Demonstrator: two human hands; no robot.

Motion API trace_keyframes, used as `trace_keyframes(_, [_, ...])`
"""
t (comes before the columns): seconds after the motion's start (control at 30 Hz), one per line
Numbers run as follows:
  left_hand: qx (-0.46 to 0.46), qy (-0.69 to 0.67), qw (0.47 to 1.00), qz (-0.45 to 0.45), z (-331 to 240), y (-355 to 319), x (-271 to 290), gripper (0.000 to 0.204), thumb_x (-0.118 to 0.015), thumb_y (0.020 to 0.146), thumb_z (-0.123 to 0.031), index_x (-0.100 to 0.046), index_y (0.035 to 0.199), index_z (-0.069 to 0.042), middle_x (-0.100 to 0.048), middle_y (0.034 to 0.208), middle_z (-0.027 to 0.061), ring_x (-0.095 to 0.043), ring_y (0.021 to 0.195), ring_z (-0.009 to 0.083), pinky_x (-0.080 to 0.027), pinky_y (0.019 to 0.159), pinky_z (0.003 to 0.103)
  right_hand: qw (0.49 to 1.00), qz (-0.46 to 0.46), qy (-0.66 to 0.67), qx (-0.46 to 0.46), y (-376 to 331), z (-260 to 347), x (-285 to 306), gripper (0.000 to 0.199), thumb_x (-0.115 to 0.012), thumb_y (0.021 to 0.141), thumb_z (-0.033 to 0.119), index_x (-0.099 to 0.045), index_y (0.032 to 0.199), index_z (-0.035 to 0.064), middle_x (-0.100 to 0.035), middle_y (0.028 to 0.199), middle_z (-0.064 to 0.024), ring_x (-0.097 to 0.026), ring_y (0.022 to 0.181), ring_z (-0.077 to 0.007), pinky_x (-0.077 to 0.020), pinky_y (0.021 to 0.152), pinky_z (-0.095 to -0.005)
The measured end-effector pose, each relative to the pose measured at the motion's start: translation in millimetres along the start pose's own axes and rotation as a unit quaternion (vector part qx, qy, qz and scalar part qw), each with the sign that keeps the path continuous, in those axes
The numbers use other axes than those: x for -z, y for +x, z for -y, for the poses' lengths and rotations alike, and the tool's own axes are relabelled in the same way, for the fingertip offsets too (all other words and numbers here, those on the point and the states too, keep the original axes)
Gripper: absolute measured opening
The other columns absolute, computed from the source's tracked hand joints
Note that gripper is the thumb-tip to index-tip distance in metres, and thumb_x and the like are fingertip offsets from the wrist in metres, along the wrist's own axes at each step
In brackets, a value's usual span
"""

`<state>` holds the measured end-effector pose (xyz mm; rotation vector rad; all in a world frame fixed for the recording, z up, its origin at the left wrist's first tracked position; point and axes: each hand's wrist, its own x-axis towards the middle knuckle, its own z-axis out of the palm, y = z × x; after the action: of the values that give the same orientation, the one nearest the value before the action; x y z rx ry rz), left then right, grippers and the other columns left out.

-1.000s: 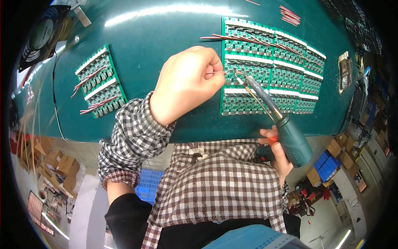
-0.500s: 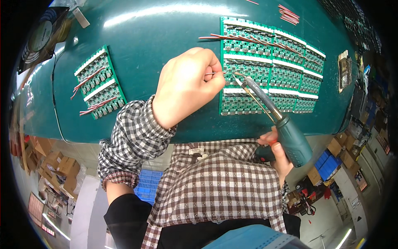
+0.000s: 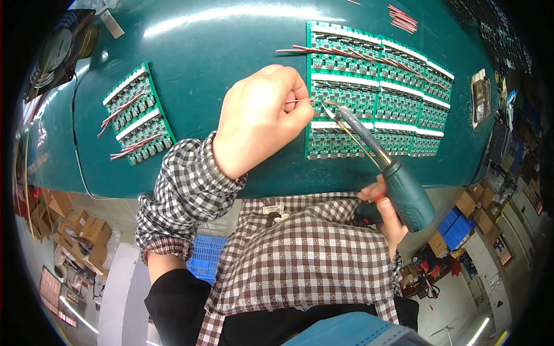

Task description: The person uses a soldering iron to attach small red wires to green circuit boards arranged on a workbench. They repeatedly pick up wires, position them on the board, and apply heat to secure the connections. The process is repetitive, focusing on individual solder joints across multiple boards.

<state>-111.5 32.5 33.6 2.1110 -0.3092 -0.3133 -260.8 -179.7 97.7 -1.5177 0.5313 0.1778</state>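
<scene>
Head view: a green counter spans the upper half, with a brown-and-white checked apron against its near edge. Right of centre on the counter lies a large block of green circuit boards, set in three rows, each row topped by a white strip. The soldering iron, green-handled with a long metal barrel, slants from the near side up and left over this block. Its tip is at the left end of the middle row; whether it touches the board I cannot tell.

The left hand comes in from the left, its thumb and index finger pinched together on a thin wire. A smaller pair of boards lies well apart on the left, with red-and-white wires resting on it. A dark fan is at the far left corner. The right hand has its fingers wrapped round the iron's handle — near the counter's front edge. A shallow metal tray sits right of the large block, and a small bundle of red-and-white wires lies beyond it. Smallest is the thin wire — held just beside the block's left edge, close to the tip.
</scene>
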Motion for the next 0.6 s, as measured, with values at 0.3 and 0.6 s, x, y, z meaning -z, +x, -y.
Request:
trace_keyframes(0.3, [-0.001, 0.0, 1.0, 0.002, -0.6, 0.8, 1.2, 0.006, -0.064, 0.071, -0.006, -0.06, 0.074, -0.002, -0.055, 0.066, 0.0054, -0.052, 0.056, 0.0123, -0.044, 0.054, 0.026, 1.0, 0.01, -0.003, 0.008, 2.4, 1.4, -1.0, 0.025, -0.065, 0.082, 0.005, -0.058, 0.103, -0.0065, -0.062, 0.088, -0.0149, -0.063, 0.085, -0.0248, -0.0544, 0.077, -0.0372])
trace_keyframes(0.6, [0.003, 0.0, 1.0, 0.009, -0.4, 2.1, 1.9, 0.006, -0.064, 0.071, -0.005, -0.06, 0.074, -0.002, -0.055, 0.066, 0.005, -0.052, 0.056, 0.0121, -0.043, 0.054, 0.026, 1.0, 0.008, -0.009, 0.009, 3.5, 2.1, -2.9, 0.022, -0.065, 0.081, 0.005, -0.059, 0.099, -0.0061, -0.063, 0.088, -0.0151, -0.063, 0.084, -0.0243, -0.0541, 0.076, -0.0362])
